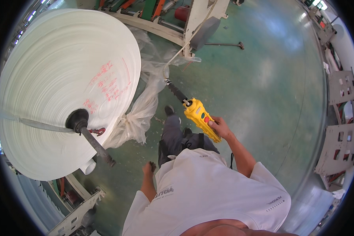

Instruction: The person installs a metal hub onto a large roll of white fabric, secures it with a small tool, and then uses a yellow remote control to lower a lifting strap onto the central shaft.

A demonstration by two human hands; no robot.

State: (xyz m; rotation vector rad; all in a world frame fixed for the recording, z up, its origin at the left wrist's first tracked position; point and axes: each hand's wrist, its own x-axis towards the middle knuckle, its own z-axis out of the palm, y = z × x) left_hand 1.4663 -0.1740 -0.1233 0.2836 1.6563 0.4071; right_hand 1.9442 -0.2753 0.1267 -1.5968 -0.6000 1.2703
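My right hand is closed around the lower part of a yellow push-button pendant control, with my thumb by its red button. A black sleeve and a cable rise from the control's top. My left hand hangs low at my side, away from other things. Its fingers are dark and too small to make out. To my left is a huge white roll with red handwriting on its end face. A metal shaft sticks out of its black hub, and a grey sling runs to the hub.
Crumpled clear plastic film hangs beside the roll and trails onto the green floor. A cream machine frame stands ahead, with a long-handled metal tool on the floor near it. Perforated metal frames line the right side.
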